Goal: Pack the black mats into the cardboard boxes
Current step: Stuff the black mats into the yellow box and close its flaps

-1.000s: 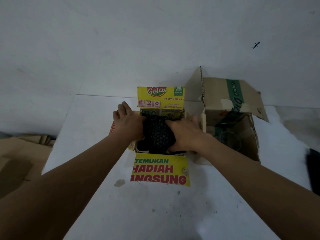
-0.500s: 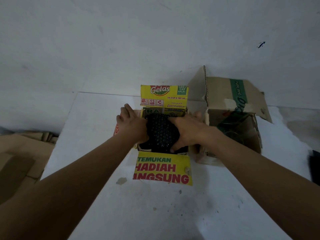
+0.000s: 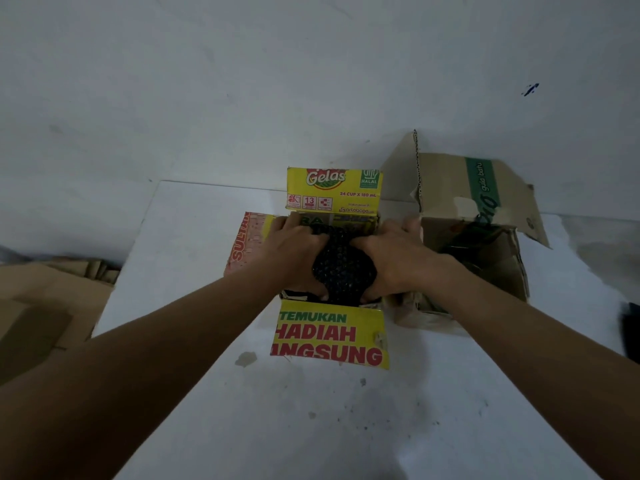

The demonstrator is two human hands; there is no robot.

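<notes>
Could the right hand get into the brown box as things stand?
Probably yes. The brown box stands just beside the right hand with its top open. But that hand and the left hand both grip the mat in the yellow box, so it must let go first.

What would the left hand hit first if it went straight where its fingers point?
Probably the upright yellow flap just beyond the left hand, which holds the black mat; depth is unclear.

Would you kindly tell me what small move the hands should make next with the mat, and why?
Probably press the black mat down into the yellow box: the left hand and right hand grip its sides, and it sits bunched at the box's open top.
</notes>
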